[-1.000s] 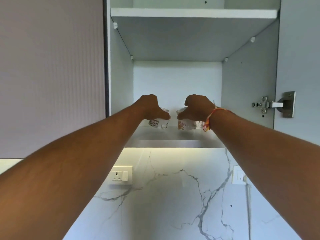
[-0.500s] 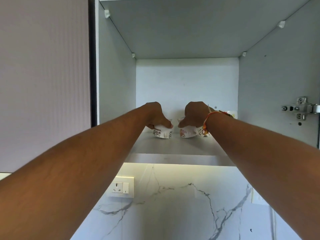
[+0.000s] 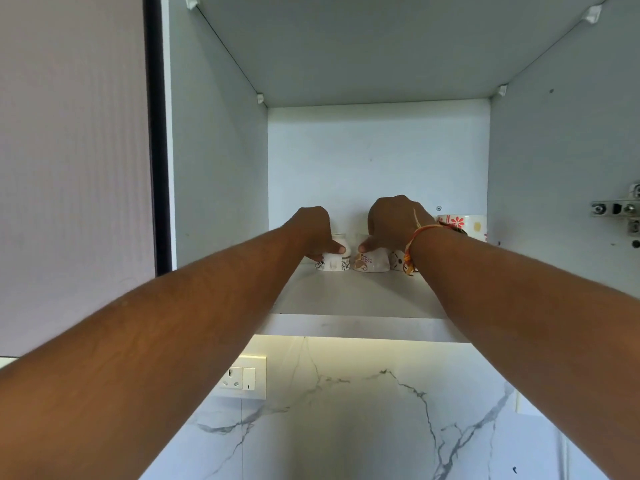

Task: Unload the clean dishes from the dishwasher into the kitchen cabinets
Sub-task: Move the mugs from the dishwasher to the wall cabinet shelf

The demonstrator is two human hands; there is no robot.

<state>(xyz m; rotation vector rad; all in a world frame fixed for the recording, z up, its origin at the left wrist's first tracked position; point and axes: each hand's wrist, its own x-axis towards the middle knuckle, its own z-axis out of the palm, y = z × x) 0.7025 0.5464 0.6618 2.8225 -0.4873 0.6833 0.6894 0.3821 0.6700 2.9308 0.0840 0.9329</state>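
Up on the shelf [image 3: 349, 296], the left hand [image 3: 313, 228] gripped the left cup [image 3: 333, 264] and the right hand [image 3: 393, 220] gripped the right cup [image 3: 370, 263]. The cups stood side by side mid-shelf.

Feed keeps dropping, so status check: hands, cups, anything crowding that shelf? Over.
Left hand grips black-patterned cup, right hand grips orange-patterned cup. Both cups down on cabinet shelf. Another small cup and floral mug close at right wrist.

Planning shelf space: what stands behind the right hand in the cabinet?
A flower-printed mug stands behind the right hand, which grips an orange-patterned cup; the wrist hides the mug's lower left part.
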